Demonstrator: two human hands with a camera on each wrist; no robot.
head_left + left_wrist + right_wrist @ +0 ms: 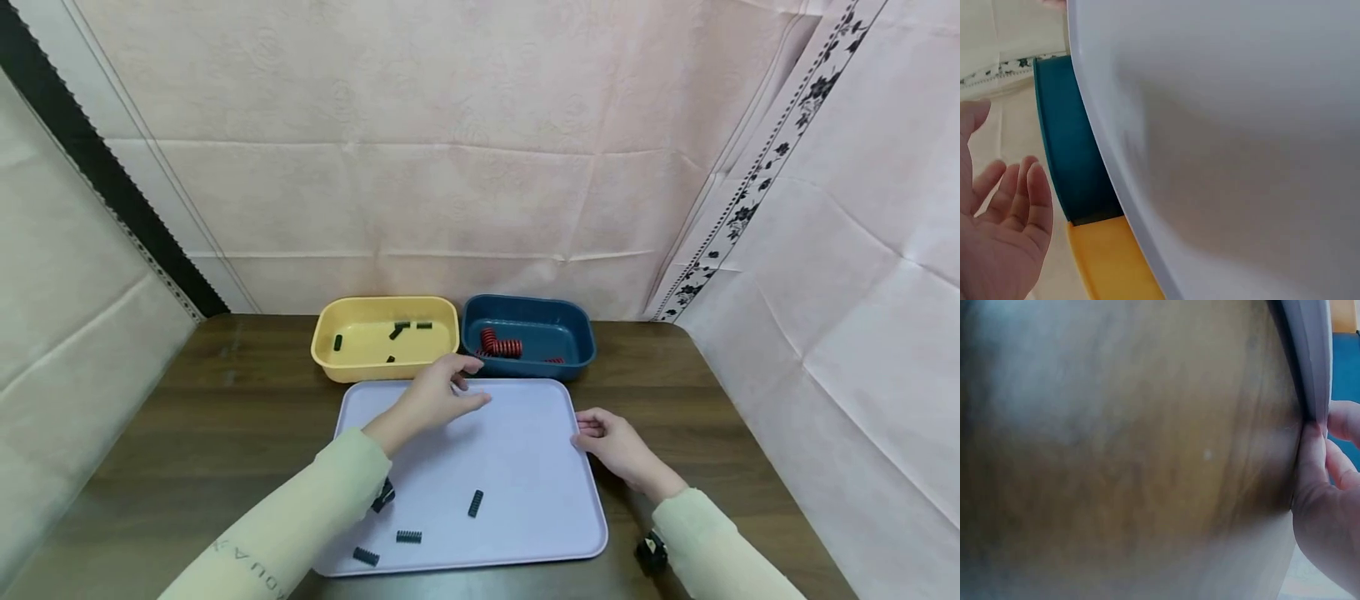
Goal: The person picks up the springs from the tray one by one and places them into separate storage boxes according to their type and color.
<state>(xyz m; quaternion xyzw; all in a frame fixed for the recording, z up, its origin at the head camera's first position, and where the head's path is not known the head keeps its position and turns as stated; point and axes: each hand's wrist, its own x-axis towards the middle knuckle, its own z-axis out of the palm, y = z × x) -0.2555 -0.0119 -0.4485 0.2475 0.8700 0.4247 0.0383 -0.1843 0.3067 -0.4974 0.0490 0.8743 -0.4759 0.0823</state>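
My left hand (437, 393) hovers above the far part of the white tray (525, 500), fingers spread loosely with nothing between them. Its fingertips overlap the near edge of the blue bin (566, 310) in the head view. At the tray's right edge, my right hand (617, 446) pinches the rim between thumb and fingers; the right wrist view shows the thumb (1313, 456) against it. Black springs lie on the tray: one spring (476, 503) near the middle, a second spring (408, 537) and a third spring (366, 556) toward the near left.
Behind the tray stand the yellow bin (322, 354), with several small dark springs inside, and the blue bin, with red springs (506, 347). Pale cloth (450, 200) hangs behind and beside the wooden table (225, 442). The left sleeve (300, 508) covers the tray's left side.
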